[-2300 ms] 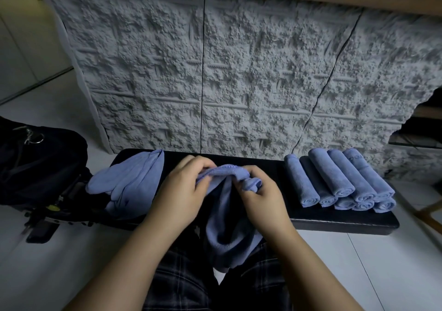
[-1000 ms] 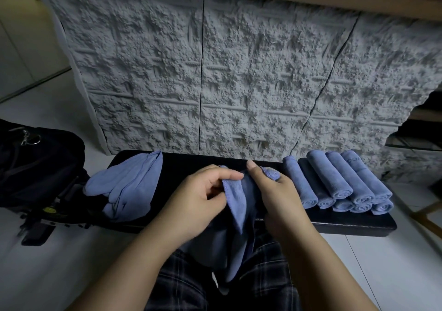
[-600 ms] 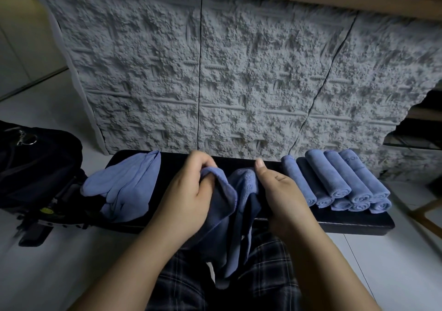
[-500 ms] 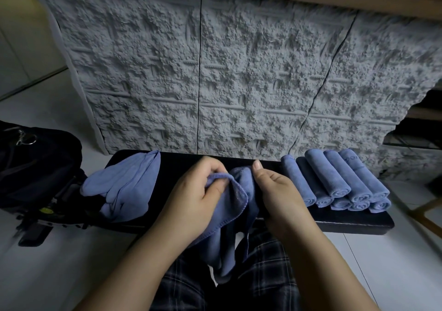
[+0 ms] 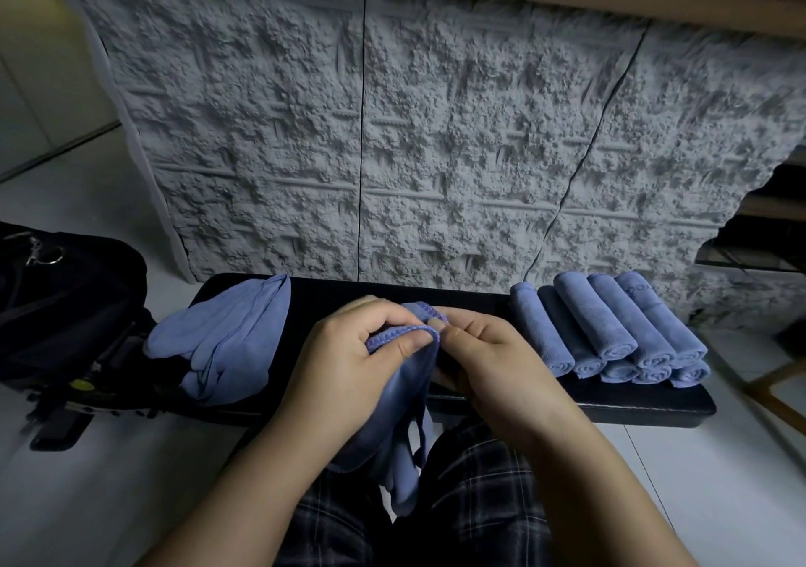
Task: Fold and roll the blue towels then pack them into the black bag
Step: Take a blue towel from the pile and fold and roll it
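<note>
Both hands meet over the near edge of the bench (image 5: 632,405), about midway along it. The left hand (image 5: 349,361) is curled, thumb pressed down on the stitched hem of a blue towel (image 5: 392,449), pinching it against the fingers. The right hand (image 5: 493,361) is also curled, its fingertips nipping the same hem just beside the left thumb. The towel hangs from this grip below the bench edge onto the person's checked trousers (image 5: 475,492).

How the towel is folded cannot be made out; most of its upper part is hidden behind the left hand, and its lower folds run into shadow.

A loose heap of blue towels (image 5: 227,344) lies at the left end of the bench, drooping over the near edge. A stack of rolled towels (image 5: 610,331) sits at the right end, in two layers; the lower rolls show only their ends. The black bag (image 5: 65,305) stands on the floor off the left end, cut by the frame edge, its opening not visible.

Bare bench surface shows between the heap and the hands, and a narrower strip between the hands and the rolls. A rough grey wall panel (image 5: 392,130) rises directly behind the far edge.
</note>
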`<act>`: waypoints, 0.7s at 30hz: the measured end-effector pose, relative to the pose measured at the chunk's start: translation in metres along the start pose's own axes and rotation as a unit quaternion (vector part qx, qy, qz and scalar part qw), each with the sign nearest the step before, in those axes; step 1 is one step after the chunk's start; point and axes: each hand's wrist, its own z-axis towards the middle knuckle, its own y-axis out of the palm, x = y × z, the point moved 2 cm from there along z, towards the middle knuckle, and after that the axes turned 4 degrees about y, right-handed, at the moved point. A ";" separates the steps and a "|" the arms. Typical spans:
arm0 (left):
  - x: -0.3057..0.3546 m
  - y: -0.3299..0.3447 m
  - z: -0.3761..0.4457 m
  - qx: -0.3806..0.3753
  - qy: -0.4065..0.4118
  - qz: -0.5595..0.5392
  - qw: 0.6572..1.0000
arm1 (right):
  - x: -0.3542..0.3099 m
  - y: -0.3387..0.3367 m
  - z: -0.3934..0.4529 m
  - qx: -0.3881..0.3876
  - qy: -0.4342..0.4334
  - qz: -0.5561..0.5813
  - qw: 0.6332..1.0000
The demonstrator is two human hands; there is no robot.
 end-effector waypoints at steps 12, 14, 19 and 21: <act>-0.001 0.002 -0.002 0.022 -0.038 -0.053 0.998 | -0.003 0.003 -0.005 -0.045 0.001 -0.044 0.998; -0.003 0.003 -0.002 0.024 -0.036 -0.049 0.998 | -0.004 0.004 -0.006 -0.046 0.001 -0.051 0.998; -0.012 0.006 -0.002 0.073 -0.049 -0.033 0.996 | -0.008 0.007 -0.008 -0.045 -0.045 -0.085 0.994; -0.016 0.006 0.000 0.072 -0.061 -0.053 0.994 | -0.010 0.007 -0.008 -0.025 -0.070 -0.123 0.990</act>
